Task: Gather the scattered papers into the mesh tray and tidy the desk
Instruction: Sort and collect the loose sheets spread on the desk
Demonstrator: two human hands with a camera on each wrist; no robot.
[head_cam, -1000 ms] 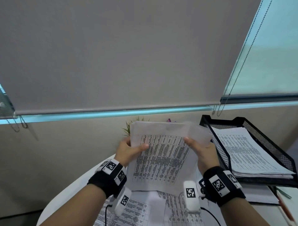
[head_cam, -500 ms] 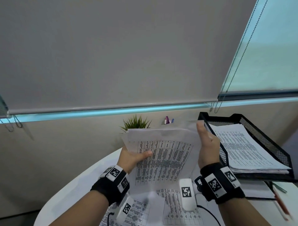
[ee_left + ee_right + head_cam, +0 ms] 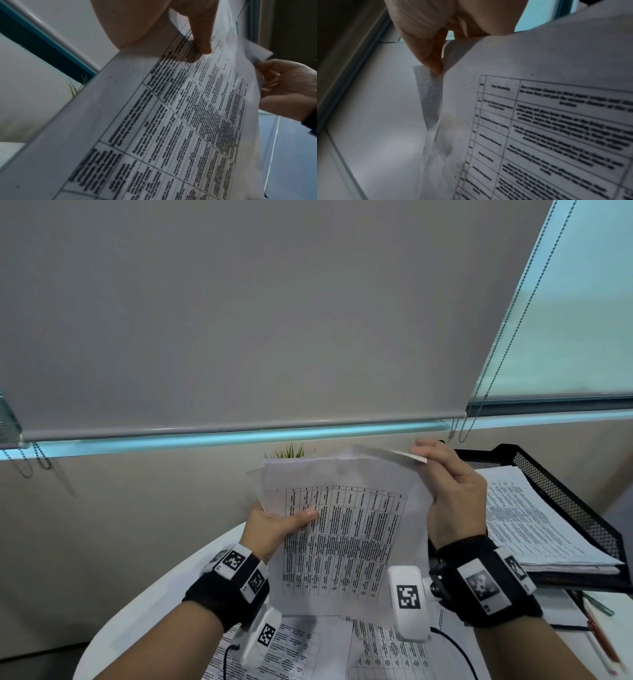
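I hold a sheaf of printed papers [image 3: 346,539] upright above the white desk [image 3: 144,611]. My left hand [image 3: 277,525] grips its left edge, thumb across the printed table [image 3: 202,44]. My right hand [image 3: 448,494] pinches the top right corner of a rear sheet [image 3: 387,454] and bends it away from the front page; the right wrist view shows the fingers [image 3: 429,59] on that corner. The black mesh tray [image 3: 575,508] stands at the right with a paper stack [image 3: 534,522] in it. More printed sheets [image 3: 308,648] lie on the desk below my hands.
A small green plant [image 3: 289,451] stands behind the papers near the wall. Pens [image 3: 603,635] lie on the desk below the tray at the right. Grey roller blinds [image 3: 239,313] with bead chains [image 3: 459,429] cover the window behind the desk.
My right hand has slid up from the sheaf's right edge to its top right corner and now lifts a rear sheet there. The left hand keeps its grip.
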